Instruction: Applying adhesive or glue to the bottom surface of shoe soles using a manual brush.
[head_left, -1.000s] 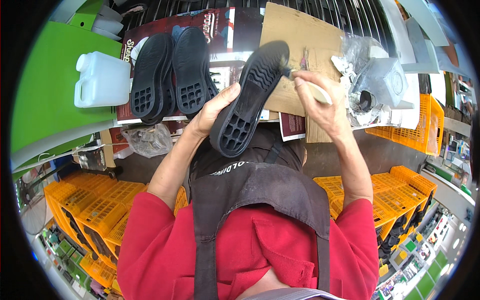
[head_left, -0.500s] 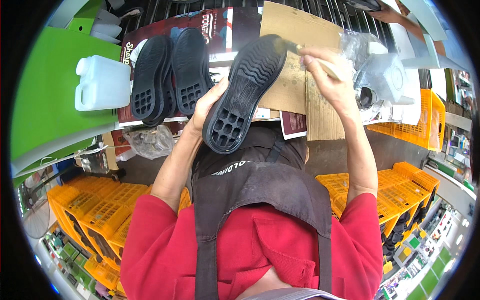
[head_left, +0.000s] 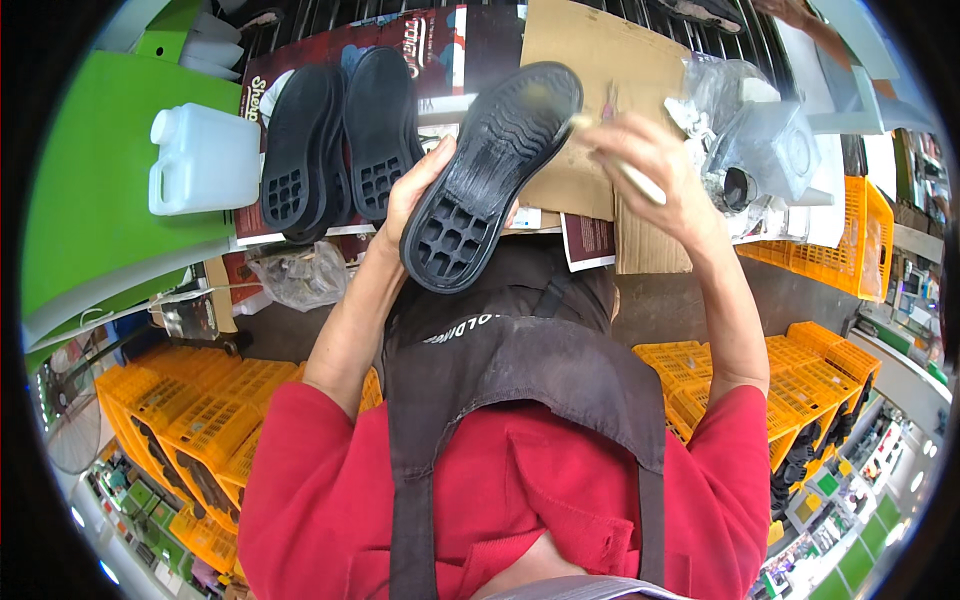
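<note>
My left hand [head_left: 415, 195] grips a black rubber shoe sole [head_left: 480, 185] by its left edge. The sole is tilted, its grid of square recesses toward me and its wavy ribs facing up. A brush [head_left: 640, 183] with a pale handle is in the closed fingers of my right hand [head_left: 660, 170]. Its bristle end is blurred beside the sole's upper right edge. Wet-looking streaks and a yellowish patch show on the sole's ribbed surface. To the left lie more black soles [head_left: 297, 145], some stacked, and another sole [head_left: 381, 130] beside them.
A white plastic jug [head_left: 210, 165] stands on the green surface at left. Brown cardboard [head_left: 565, 60] lies beyond the sole. A clear plastic container [head_left: 770, 150] sits at right, above an orange crate [head_left: 868, 240]. Stacked orange crates [head_left: 215, 420] flank me.
My right hand has moved slightly right and nearer me with the brush, away from the sole's far end. The wet-looking streaks on the sole reach further across the ribs.
</note>
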